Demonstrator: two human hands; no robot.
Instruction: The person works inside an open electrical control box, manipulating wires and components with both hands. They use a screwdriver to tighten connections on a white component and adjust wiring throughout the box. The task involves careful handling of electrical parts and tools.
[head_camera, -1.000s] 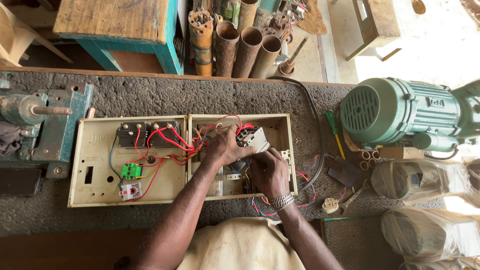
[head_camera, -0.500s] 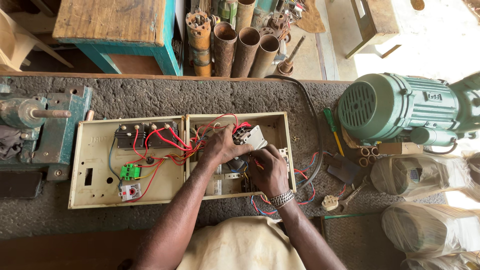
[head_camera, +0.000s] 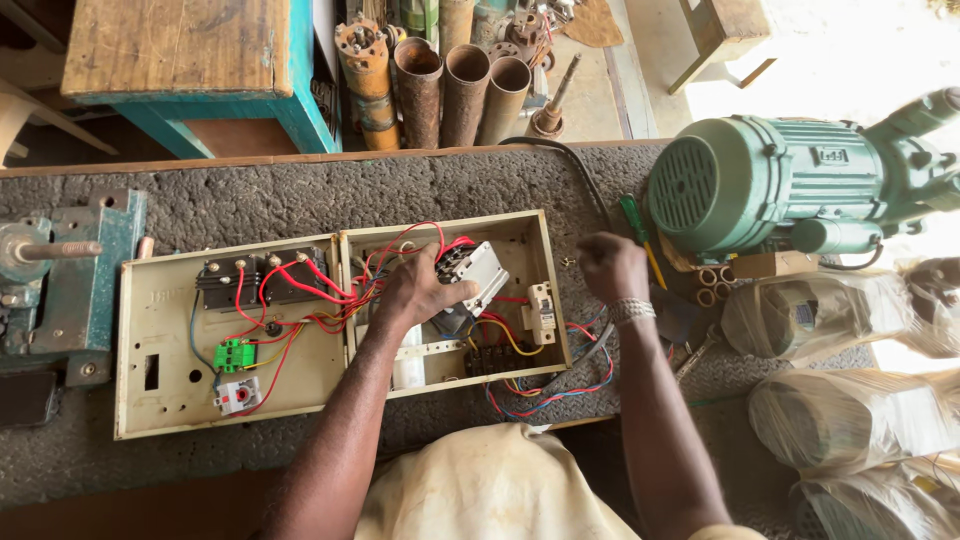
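Worn on the head, looking almost straight down from above the workbench (head_camera: 300, 195), near enough to fill the middle with the open beige control box (head_camera: 340, 320). Far edge of the bench toward the top, wearer's body at the bottom. Only one view, nothing shared with another.

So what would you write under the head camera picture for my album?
Left hand holds a white part inside the open wired box; right hand reaches toward a green screwdriver beside the green motor.
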